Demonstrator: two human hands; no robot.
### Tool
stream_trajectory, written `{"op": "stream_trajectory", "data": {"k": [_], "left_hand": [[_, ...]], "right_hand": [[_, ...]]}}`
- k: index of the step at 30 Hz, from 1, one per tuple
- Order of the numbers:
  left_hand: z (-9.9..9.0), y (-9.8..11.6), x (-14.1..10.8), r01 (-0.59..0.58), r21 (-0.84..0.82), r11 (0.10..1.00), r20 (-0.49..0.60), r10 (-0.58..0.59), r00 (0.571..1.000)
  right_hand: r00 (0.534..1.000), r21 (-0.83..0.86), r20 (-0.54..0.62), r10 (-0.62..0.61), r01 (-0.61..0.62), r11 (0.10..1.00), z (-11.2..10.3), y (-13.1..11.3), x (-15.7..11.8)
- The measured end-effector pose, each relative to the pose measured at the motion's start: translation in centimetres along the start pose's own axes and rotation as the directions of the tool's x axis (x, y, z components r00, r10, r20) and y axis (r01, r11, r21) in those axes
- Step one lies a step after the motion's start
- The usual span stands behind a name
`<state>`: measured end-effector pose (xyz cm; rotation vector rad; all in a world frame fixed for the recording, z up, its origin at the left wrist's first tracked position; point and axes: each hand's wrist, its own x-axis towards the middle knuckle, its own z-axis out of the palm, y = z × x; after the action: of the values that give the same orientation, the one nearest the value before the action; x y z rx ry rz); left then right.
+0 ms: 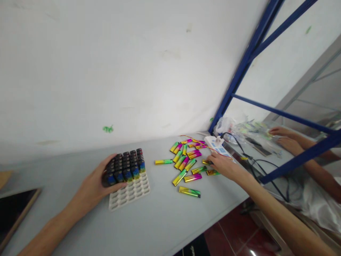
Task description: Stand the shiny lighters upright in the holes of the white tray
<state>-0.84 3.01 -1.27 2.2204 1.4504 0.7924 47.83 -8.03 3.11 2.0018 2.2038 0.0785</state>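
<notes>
A white tray (130, 193) with rows of slots lies on the grey table. Its far part is filled with upright lighter-like pieces (127, 173), black on top with blue and yellow sides. My left hand (93, 186) is wrapped around the left side of this block, thumb along its near face. To the right, my right hand (222, 165) pinches the end of a shiny yellow lighter-like piece (206, 162) low over the table; the fingertips are partly hidden. Several loose yellow-green and magenta pieces (183, 163) lie scattered between my hands.
A white power strip (213, 144) with a plug and black cables (255, 160) sits beyond my right hand. Blue metal frame bars (239, 71) rise at the right. Past them are another person's hands (286, 138) and clear plastic bags (227, 124). A dark framed panel (16, 209) lies at left.
</notes>
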Motion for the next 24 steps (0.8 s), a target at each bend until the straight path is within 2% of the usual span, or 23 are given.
{"op": "stream_trajectory", "data": {"k": [4, 7, 10, 12, 15, 16, 17, 19, 21, 22, 24], "left_hand": [[0.8, -0.5, -0.2, -0.032, -0.128, 0.991, -0.004, 0.032, 0.999], [1.0, -0.6, -0.3, -0.117, -0.19, 0.975, -0.08, 0.104, 0.991], [0.1, 0.1, -0.8, -0.217, -0.141, 0.966, -0.222, 0.183, 0.958], [-1.0, 1.2, -1.5, -0.26, -0.061, 0.964, -0.356, 0.223, 0.907], [-2.2, 3.6, -3.1, -0.336, 0.116, 0.935, -0.569, 0.339, 0.749], [-2.3, 4.5, -3.7, -0.364, 0.117, 0.924, -0.615, 0.355, 0.704], [-2.2, 5.3, -4.3, -0.424, 0.075, 0.902, -0.608, 0.378, 0.698], [-1.6, 6.7, -5.1, -0.506, -0.084, 0.858, -0.494, 0.405, 0.769], [-0.7, 7.7, -5.4, -0.358, -0.247, 0.9, -0.326, 0.271, 0.906], [-0.2, 8.0, -5.4, -0.277, -0.348, 0.896, -0.222, 0.208, 0.953], [0.6, 8.2, -5.3, -0.099, -0.53, 0.842, -0.045, 0.089, 0.995]], "right_hand": [[0.983, 0.11, -0.173, -0.066, 0.086, 0.99, 0.7, -0.1, -0.8], [0.949, 0.304, -0.316, 0.0, 0.101, 0.947, 0.3, -0.3, -1.9], [0.925, 0.538, -0.367, 0.102, 0.122, 0.834, -1.0, -1.2, -2.8], [0.931, 0.656, -0.347, 0.115, 0.153, 0.739, -2.1, -2.6, -2.8], [0.962, 0.793, -0.273, 0.03, 0.207, 0.573, -3.5, -6.0, -1.6], [0.967, 0.838, -0.254, -0.004, 0.222, 0.498, -3.9, -7.4, -1.0], [0.971, 0.878, -0.236, -0.039, 0.23, 0.419, -4.3, -8.9, -0.2], [0.967, 0.924, -0.216, -0.135, 0.248, 0.29, -5.1, -11.8, 1.6], [0.951, 0.934, -0.22, -0.218, 0.27, 0.233, -5.6, -14.6, 3.4], [0.94, 0.931, -0.231, -0.253, 0.289, 0.223, -5.8, -16.0, 4.3], [0.919, 0.915, -0.269, -0.288, 0.337, 0.222, -6.1, -18.5, 5.9]]}}
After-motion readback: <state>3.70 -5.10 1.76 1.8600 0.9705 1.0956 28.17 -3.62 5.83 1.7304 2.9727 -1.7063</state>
